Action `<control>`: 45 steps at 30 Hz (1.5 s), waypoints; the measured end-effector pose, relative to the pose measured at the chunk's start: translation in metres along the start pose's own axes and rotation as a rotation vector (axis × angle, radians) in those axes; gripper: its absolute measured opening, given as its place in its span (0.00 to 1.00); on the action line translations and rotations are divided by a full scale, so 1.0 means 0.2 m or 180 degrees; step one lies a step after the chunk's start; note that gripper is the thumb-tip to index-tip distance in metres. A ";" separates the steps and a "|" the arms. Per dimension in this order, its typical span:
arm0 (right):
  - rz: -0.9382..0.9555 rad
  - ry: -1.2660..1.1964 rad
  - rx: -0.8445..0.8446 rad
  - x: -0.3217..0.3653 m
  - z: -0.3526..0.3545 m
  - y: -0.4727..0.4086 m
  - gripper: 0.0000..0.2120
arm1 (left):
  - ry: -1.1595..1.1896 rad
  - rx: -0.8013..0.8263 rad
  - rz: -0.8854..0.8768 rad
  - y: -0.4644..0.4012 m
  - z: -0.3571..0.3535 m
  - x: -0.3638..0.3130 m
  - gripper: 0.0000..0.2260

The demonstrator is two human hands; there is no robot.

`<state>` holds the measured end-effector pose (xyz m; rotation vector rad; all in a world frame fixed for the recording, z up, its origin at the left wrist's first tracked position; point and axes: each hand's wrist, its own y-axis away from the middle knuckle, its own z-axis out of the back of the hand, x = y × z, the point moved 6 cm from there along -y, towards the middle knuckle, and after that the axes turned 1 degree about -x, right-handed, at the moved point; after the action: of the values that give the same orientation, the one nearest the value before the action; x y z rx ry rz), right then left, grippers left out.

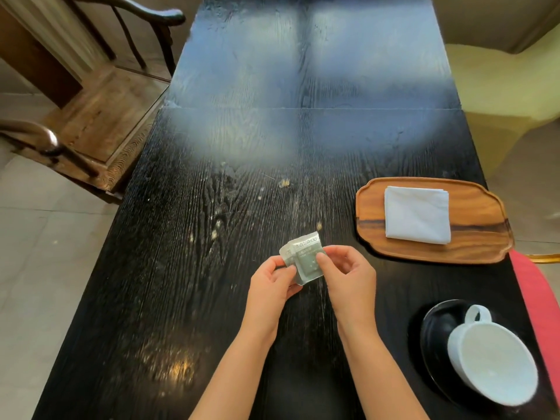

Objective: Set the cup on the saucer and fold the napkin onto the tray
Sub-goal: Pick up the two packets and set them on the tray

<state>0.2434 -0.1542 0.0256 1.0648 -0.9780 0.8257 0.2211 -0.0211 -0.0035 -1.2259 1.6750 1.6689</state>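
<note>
A white cup (492,360) with its handle pointing away sits on a black saucer (436,325) at the near right of the dark table. A white napkin (416,215), folded into a square, lies on the wooden tray (472,247) further back on the right. Over the middle of the table, my left hand (272,281) and my right hand (348,275) both pinch small silvery-green foil packets (304,256) with printed lettering. The packets overlap, held above the tabletop.
The long black wooden table (242,147) runs away from me. A wooden armchair (91,116) stands at the left, a pale yellow seat (500,86) at the far right, and a red cushion edge (539,298) beside the cup. Small crumbs (284,183) lie mid-table.
</note>
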 end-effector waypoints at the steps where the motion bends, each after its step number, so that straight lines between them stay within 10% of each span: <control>1: 0.0027 0.0095 -0.0014 0.00 0.00 0.00 0.05 | 0.0028 0.0027 -0.0014 0.00 -0.01 -0.01 0.09; 15: -0.0084 0.0271 0.0606 0.00 0.03 0.01 0.06 | -0.0661 0.0112 -0.0349 0.07 0.01 -0.07 0.07; 28: -0.0069 0.0158 0.0110 0.21 0.23 0.01 0.05 | -0.0609 0.0289 -0.0590 0.15 -0.14 -0.25 0.05; 45: -0.0123 0.0418 0.0201 0.21 1.13 -0.67 0.03 | -0.0812 0.0218 -0.0780 -0.07 -1.23 -0.08 0.06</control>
<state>0.3261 -0.4046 0.0605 1.0666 -0.8232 0.8882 0.3030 -0.2512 0.0384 -1.0857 1.3595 1.5330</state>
